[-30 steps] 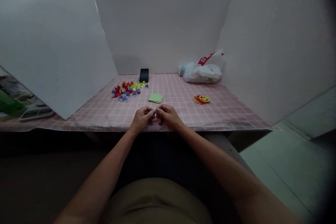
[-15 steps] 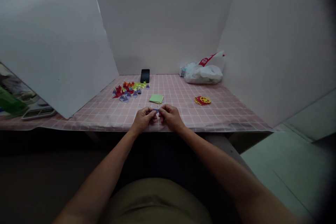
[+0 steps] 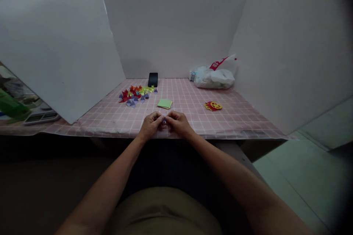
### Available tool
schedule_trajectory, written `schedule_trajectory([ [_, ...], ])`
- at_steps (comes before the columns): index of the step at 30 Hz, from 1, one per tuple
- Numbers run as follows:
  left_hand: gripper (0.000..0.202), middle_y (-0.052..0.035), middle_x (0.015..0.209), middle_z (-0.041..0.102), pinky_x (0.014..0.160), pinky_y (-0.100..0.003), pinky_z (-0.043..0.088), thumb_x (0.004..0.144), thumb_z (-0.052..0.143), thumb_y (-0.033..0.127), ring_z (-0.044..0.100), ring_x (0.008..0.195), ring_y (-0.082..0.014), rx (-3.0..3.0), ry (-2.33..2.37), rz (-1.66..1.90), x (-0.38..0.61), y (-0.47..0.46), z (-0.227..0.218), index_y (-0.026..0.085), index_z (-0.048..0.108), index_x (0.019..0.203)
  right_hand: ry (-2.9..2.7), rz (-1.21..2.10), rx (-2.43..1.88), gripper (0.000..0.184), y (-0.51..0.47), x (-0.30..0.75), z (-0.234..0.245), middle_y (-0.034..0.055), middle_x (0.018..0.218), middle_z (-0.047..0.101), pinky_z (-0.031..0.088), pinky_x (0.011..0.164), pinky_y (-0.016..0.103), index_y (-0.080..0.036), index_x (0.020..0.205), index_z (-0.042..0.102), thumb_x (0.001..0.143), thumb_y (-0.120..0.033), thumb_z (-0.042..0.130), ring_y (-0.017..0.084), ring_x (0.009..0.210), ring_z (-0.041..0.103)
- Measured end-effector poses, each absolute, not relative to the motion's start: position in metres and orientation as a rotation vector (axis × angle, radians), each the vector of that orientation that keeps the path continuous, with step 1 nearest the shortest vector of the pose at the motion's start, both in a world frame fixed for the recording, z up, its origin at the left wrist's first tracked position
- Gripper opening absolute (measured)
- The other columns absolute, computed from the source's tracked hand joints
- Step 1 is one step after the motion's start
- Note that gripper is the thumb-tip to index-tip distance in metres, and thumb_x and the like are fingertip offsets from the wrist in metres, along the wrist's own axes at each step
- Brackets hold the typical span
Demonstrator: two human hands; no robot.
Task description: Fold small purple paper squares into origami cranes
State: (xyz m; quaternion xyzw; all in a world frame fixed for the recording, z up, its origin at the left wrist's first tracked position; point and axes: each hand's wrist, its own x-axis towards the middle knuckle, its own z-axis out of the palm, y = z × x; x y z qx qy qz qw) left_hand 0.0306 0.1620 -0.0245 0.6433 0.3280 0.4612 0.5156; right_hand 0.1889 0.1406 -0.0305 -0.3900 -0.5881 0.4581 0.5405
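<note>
Near the table's front edge, my left hand [image 3: 151, 125] and my right hand [image 3: 178, 123] meet at their fingertips. Both pinch a small purple piece of folded paper [image 3: 164, 120], which the fingers mostly hide. Just beyond the hands lies a stack of square paper sheets [image 3: 164, 103], pale green on top with yellow below. To the left is a cluster of small folded paper figures [image 3: 135, 94] in red, orange, yellow and purple.
Red and yellow cut-out shapes [image 3: 213, 106] lie right of the paper stack. A black phone [image 3: 153, 79] and a white plastic bag [image 3: 214, 78] are at the back. White panels [image 3: 176, 25] enclose the pink checked table [image 3: 187, 93]; a scale [image 3: 41, 116] stands outside them at left.
My fingertips have come closer together, and less of the purple paper shows between them. The objects on the table have stayed in place.
</note>
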Motion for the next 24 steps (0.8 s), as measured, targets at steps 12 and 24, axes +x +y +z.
schedule_trajectory([
  [12,0.028,0.0008,0.061,0.063,0.052,-0.022,0.046,0.077,0.072,0.040,0.057,0.051,-0.0107,1.558,0.778,1.037,0.030,0.164,-0.023,0.015,0.060,0.072,-1.327,1.113,-0.913,0.023,0.141,0.188,-0.030,-0.0047,0.055,0.057,0.042,0.037,0.020,-0.020,0.070,0.054,0.078,-0.038,0.066,0.009,0.040,0.051],
  [24,0.030,0.0014,0.057,0.060,0.049,-0.023,0.045,0.075,0.074,0.042,0.055,0.049,-0.0106,1.439,0.775,1.008,0.029,0.149,-0.010,0.015,0.060,0.069,-1.384,1.074,-0.907,0.027,0.136,0.189,-0.021,-0.0051,0.054,0.055,0.039,0.038,0.019,-0.019,0.067,0.052,0.082,-0.039,0.061,0.007,0.039,0.049],
])
